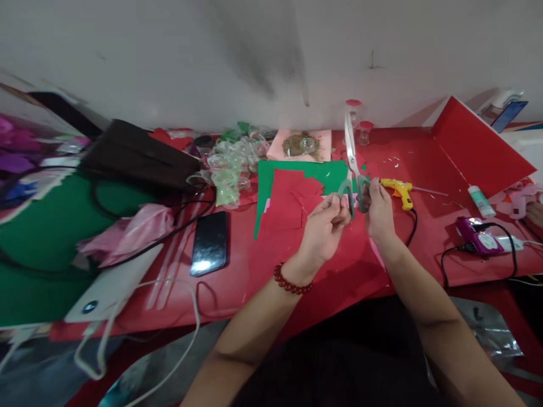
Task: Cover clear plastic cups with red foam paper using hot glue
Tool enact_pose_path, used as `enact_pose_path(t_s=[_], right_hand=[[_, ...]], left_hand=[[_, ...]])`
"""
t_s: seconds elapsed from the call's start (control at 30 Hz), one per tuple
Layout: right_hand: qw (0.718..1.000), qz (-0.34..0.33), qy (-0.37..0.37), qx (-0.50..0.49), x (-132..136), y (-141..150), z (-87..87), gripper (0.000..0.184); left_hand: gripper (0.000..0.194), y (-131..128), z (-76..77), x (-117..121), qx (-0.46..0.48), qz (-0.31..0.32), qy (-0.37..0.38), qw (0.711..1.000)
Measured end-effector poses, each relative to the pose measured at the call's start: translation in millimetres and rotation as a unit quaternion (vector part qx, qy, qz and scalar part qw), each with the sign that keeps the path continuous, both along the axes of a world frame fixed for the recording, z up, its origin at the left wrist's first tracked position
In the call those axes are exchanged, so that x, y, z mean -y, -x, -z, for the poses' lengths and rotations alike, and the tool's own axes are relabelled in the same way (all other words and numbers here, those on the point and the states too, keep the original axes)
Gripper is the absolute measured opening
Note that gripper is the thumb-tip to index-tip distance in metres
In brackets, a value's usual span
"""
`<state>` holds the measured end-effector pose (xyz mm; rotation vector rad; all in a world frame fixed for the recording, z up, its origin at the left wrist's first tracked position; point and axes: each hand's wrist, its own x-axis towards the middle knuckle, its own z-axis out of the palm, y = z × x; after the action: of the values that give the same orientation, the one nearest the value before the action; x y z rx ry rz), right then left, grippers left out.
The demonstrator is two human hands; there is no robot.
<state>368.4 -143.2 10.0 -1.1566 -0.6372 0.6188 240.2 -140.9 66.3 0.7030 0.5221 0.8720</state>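
Observation:
A pair of scissors (351,150) with grey-green handles points away from me, its blades nearly together. My left hand (324,223) pinches the left handle loop, with a beaded bracelet on that wrist. Around the right loop, the fingers of my right hand (379,209) are closed. Below the hands lie red sheets (282,198) of paper or foam on top of a green sheet (263,178). Close to my right hand rests a yellow glue gun (399,191) with a clear glue stick in its back.
Clear plastic cups (231,164) are heaped at the back. A phone (210,243) lies on the left, near a pink cloth (131,232) and cables. On the right are a purple power adapter (479,236), a small bottle (481,200) and another person's hand (535,213).

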Motion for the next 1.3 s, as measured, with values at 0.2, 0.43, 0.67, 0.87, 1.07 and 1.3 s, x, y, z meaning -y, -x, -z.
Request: enact_pose_path(t_s=[0.2,0.43,0.67,0.87,1.07,1.3], right_hand=[[0.998,0.039,0.006,0.049,-0.8,-16.2,0.0,0.065],[0.929,0.155,0.007,0.336,-4.6,-40.8,3.0,0.054],[0.894,0.063,0.007,0.443,11.5,-22.9,4.7,0.053],[0.903,0.047,0.003,0.426,10.9,-18.8,7.8,0.074],[0.942,-0.029,0.017,0.333,5.5,-18.2,12.1,0.075],[0.975,-0.049,0.030,0.215,0.6,-34.9,19.0,0.060]], left_hand=[[0.045,16.8,-14.2,-9.7,-0.040,0.041,0.034,0.998],[0.044,24.4,-14.7,-18.0,-0.071,0.019,-0.008,0.997],[0.041,9.4,-12.6,-11.4,-0.089,0.017,-0.093,0.992],[0.040,-6.5,-12.1,-6.0,-0.104,-0.037,-0.145,0.983],[0.021,23.1,-21.1,-16.9,-0.185,0.041,-0.230,0.955],[0.026,74.7,25.9,-62.7,-0.414,-0.113,-0.243,0.870]])
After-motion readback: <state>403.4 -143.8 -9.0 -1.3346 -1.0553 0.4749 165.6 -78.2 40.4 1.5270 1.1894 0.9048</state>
